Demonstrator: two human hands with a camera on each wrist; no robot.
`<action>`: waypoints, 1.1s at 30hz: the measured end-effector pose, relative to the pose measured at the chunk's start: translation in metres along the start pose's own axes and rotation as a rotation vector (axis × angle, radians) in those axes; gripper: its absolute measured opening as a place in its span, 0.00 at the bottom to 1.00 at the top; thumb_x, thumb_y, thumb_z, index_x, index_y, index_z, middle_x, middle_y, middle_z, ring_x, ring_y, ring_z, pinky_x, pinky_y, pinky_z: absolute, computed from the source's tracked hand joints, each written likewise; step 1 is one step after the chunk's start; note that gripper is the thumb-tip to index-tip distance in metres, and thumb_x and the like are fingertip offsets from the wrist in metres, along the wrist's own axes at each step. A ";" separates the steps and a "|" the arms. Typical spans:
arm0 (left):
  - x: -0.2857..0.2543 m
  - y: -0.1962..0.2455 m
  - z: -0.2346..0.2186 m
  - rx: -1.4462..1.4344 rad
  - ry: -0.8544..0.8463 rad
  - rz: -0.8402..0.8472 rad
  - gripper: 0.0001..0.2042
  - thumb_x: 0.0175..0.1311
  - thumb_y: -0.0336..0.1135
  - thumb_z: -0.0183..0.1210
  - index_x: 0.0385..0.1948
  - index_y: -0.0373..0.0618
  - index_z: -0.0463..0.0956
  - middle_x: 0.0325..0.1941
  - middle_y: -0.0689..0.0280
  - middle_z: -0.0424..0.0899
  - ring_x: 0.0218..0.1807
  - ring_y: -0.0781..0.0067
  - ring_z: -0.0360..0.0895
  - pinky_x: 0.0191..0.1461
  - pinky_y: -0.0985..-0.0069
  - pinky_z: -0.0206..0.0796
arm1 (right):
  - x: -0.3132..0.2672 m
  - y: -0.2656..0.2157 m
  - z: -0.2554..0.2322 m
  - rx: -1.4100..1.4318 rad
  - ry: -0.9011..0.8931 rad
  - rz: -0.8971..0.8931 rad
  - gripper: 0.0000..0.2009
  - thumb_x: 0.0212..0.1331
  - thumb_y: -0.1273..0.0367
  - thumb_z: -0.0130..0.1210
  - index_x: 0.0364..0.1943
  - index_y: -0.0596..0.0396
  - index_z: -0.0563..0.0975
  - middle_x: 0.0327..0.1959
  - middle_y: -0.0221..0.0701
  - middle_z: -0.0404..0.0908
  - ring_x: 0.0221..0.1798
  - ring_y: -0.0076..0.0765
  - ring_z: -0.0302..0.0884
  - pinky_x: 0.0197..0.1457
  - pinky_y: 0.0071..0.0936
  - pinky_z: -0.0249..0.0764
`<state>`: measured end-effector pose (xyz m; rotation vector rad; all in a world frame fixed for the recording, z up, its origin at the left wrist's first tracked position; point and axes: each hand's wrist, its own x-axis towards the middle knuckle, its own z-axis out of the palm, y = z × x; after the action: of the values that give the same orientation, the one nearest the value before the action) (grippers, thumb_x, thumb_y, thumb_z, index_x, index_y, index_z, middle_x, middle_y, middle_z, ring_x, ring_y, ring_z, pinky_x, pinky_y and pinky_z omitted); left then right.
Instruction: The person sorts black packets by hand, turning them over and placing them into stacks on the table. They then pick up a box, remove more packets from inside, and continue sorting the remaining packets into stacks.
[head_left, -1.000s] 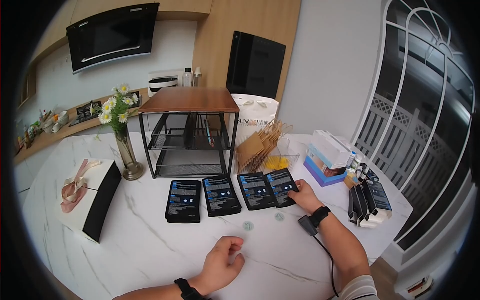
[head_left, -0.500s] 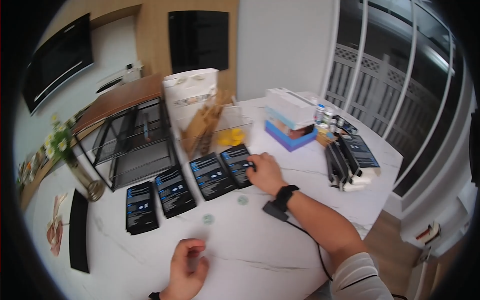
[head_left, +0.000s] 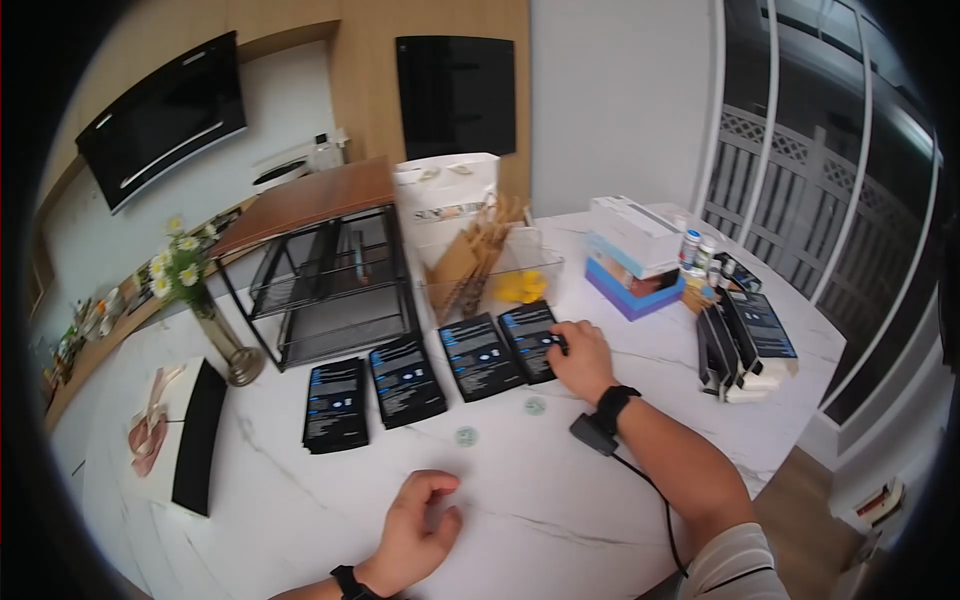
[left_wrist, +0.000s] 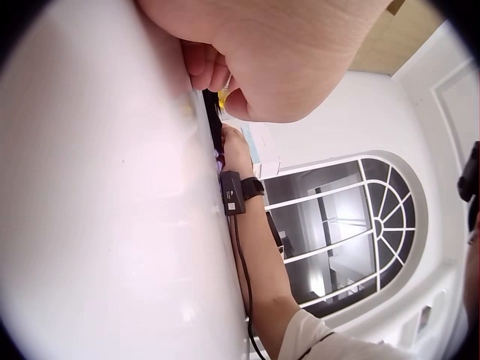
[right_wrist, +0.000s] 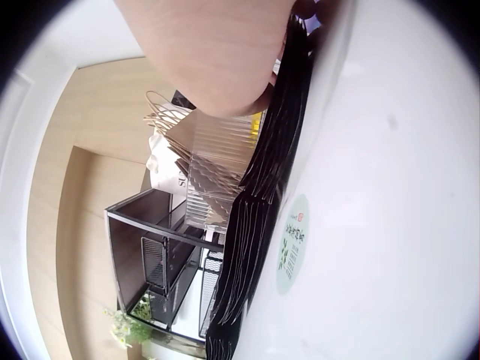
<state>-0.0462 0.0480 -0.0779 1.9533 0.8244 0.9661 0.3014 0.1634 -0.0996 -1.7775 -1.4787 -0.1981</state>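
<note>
Black printed packets lie in several stacks in a row on the white marbled table. My right hand point(head_left: 583, 362) grips the right edge of the rightmost stack point(head_left: 526, 345), which touches the stack point(head_left: 480, 360) beside it. Further left are another stack point(head_left: 407, 383) and the leftmost one point(head_left: 335, 408). In the right wrist view the palm point(right_wrist: 217, 52) covers the end of the layered packets point(right_wrist: 251, 240), and its fingertips are mostly hidden. My left hand point(head_left: 413, 535), fingers loosely curled and holding nothing, rests at the table's front; the left wrist view shows it point(left_wrist: 277, 52) close over the tabletop.
Behind the packets stand a wood-topped mesh rack point(head_left: 310, 205), a clear bin point(head_left: 545, 262) with paper bags, and a white bag point(head_left: 450, 180). Boxes point(head_left: 636, 235), small bottles and black cartons point(head_left: 735, 345) are to the right; a vase point(head_left: 228, 345) and ribboned box point(head_left: 180, 440) to the left. Two round stickers point(head_left: 466, 436) lie in front.
The head view swung right, then partly back left. My right hand stays at the rightmost stack, my left hand stays empty at the front, and the stacks keep their arrangement.
</note>
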 end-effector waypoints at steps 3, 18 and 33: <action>0.002 0.010 -0.002 0.034 -0.020 0.001 0.15 0.60 0.22 0.60 0.50 0.40 0.76 0.51 0.58 0.79 0.51 0.63 0.78 0.58 0.71 0.72 | 0.001 -0.003 -0.005 0.003 -0.041 0.016 0.16 0.56 0.65 0.60 0.48 0.51 0.83 0.47 0.42 0.81 0.54 0.53 0.76 0.59 0.48 0.73; 0.003 0.001 -0.003 0.085 -0.044 0.080 0.14 0.61 0.24 0.60 0.49 0.40 0.76 0.51 0.57 0.78 0.51 0.62 0.79 0.56 0.70 0.73 | 0.033 0.024 -0.054 -0.046 -0.082 0.082 0.22 0.58 0.59 0.63 0.53 0.59 0.80 0.52 0.50 0.83 0.58 0.57 0.80 0.62 0.45 0.75; -0.003 -0.008 0.006 0.079 0.040 0.121 0.14 0.61 0.28 0.58 0.49 0.41 0.74 0.51 0.54 0.77 0.52 0.50 0.77 0.57 0.60 0.71 | 0.006 0.096 -0.302 -0.403 -0.219 0.618 0.58 0.46 0.40 0.71 0.73 0.72 0.59 0.71 0.61 0.68 0.76 0.55 0.65 0.76 0.39 0.61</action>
<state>-0.0444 0.0476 -0.0882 2.0768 0.7849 1.0610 0.4956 -0.0292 0.0613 -2.5645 -1.0014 0.0217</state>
